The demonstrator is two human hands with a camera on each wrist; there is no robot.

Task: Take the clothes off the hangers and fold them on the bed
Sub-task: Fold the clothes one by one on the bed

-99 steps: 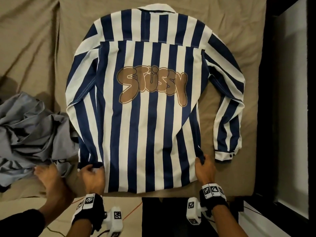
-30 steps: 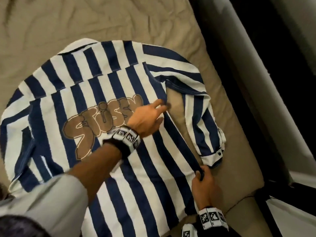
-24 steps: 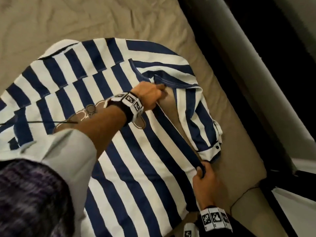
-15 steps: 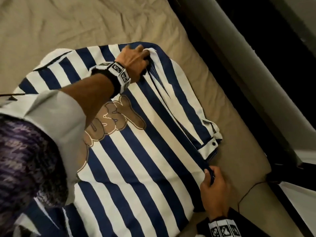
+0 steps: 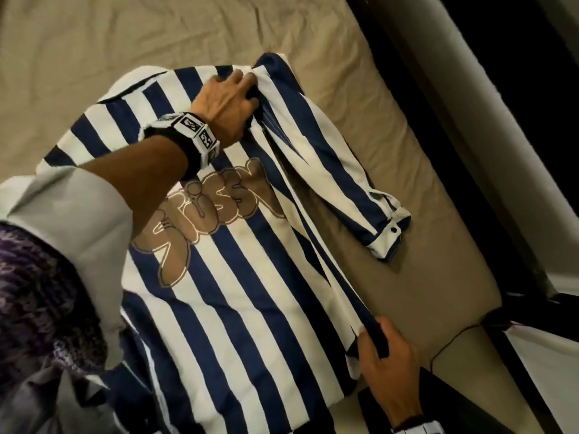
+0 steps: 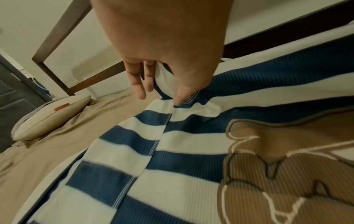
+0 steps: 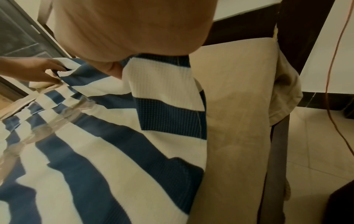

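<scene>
Folding: I'm pinching the striped shirt [image 5: 238,277] at shoulder with left hand [image 5: 225,101], hem, seemingly, with right hand [image 5: 382,361]; keeping that edge taut.

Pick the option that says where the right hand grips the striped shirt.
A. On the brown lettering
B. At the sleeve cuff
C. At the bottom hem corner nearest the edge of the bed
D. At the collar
C: the right hand pinches the bottom hem corner of the striped shirt, while the left hand grips the shoulder, and the sleeve cuff lies free on the bed.

Left hand [image 5: 226,98] and right hand [image 5: 384,364] pinch the striped shirt [image 5: 238,277] on the bed [image 5: 416,245].
</scene>
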